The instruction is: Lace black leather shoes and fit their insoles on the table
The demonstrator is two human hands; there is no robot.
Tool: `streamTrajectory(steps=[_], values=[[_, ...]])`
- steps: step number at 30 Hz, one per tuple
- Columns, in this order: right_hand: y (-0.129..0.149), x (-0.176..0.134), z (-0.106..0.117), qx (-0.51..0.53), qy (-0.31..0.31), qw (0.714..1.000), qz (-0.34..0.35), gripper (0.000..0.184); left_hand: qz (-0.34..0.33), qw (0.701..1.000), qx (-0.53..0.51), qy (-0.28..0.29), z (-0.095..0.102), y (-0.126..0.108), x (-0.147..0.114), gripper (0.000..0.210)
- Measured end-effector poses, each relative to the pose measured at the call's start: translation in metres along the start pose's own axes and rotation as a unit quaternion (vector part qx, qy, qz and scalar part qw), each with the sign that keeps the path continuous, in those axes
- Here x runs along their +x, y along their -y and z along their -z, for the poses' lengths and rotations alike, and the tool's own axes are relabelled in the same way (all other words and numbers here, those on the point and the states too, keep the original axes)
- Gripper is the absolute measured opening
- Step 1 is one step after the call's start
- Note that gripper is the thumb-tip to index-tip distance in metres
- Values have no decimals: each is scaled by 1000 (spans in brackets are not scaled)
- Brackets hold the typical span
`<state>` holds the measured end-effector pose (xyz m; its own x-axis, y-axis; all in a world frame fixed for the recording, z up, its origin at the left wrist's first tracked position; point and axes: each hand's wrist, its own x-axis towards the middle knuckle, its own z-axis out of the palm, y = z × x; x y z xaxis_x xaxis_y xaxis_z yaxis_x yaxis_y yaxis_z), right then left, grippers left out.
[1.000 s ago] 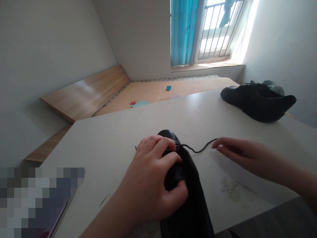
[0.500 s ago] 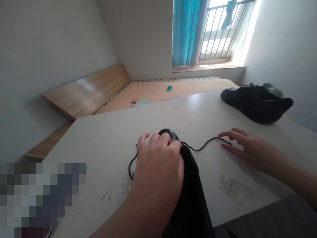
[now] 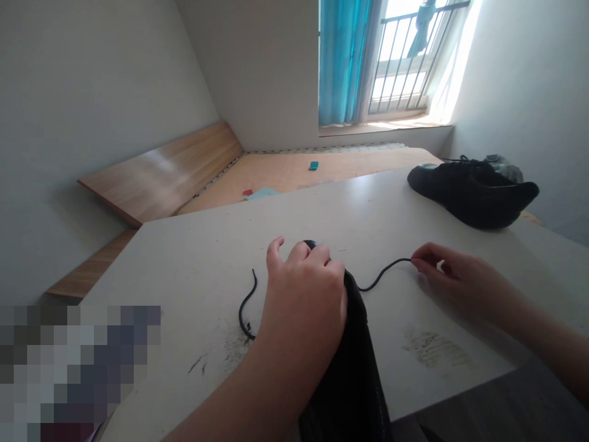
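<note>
A black shoe (image 3: 352, 368) lies on the white table, its toe pointing away from me. My left hand (image 3: 304, 294) is laid over the front of the shoe, fingers curled onto it and hiding most of the lacing area. To the right, my right hand (image 3: 453, 276) pinches the end of a black shoelace (image 3: 384, 270) between thumb and fingers. That lace runs in a loose curve from the shoe. Left of my left hand, the other lace end (image 3: 242, 313) curls on the tabletop.
Another black shoe (image 3: 473, 193), laced, stands at the table's far right. Dirt marks (image 3: 437, 350) smudge the white table (image 3: 184, 264). Beyond it is a wooden bed board (image 3: 276, 166) with small coloured items. A blue curtain (image 3: 343, 61) hangs by a barred window.
My right hand has closed its thumb and fingers on the shoelace end; before, they were apart around it. My left hand has shifted slightly right on the shoe.
</note>
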<state>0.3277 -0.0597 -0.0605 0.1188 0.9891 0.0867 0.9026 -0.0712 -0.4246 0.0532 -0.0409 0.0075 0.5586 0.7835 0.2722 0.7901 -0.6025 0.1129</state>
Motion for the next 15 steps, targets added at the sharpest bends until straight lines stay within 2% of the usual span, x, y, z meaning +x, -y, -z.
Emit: streamTrajectory(steps=[3,5,7,9,11,13,15], values=[[6,-5,7,134,-6,991,-26,33,37,994,-100,-12,6,6,3,16],[8,-9,11,234,0,971,-46,40,77,983,-166,-20,14,18,7,14],[10,-14,16,329,35,941,-71,42,114,979,-167,-38,23,36,12,17],[11,-19,20,410,90,902,-101,40,166,982,-81,-41,29,60,15,24],[14,-24,22,441,133,879,-123,37,214,976,49,4,30,87,14,31],[19,-26,23,412,147,891,-120,34,251,954,158,42,26,114,9,38],[25,-25,21,362,140,917,-86,35,299,930,206,51,19,137,1,40]])
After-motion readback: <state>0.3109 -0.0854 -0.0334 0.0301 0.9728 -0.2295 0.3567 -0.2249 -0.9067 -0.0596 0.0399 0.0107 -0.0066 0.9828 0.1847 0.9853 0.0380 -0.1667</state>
